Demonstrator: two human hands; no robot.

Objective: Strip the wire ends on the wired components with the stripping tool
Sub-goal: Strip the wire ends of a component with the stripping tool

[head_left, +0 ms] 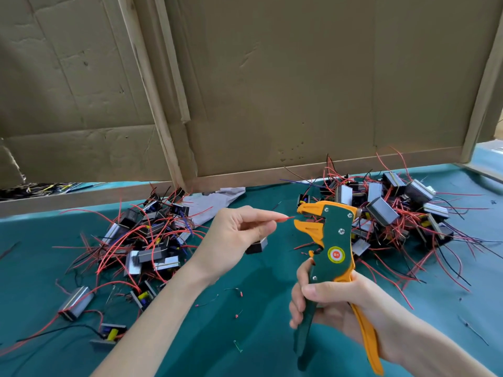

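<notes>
My left hand (234, 235) pinches a red wire (284, 219), its tip just short of the gaping jaws of the wire stripper (332, 240). My right hand (334, 308) grips the handles above the middle of the worktop (217, 336). Wired components (147, 240) are heaped toward its far edge.

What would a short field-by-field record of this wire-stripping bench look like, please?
Left hand: pinches a thin red wire, tip pointing at the tool's open jaws
Right hand: grips the handles of the green and orange wire stripping tool
Below left hand: small grey block component
Left heap: grey wired components, red and black leads
Right heap: more of the same
Surface: teal table cover
Backdrop: brown cardboard wall
</notes>
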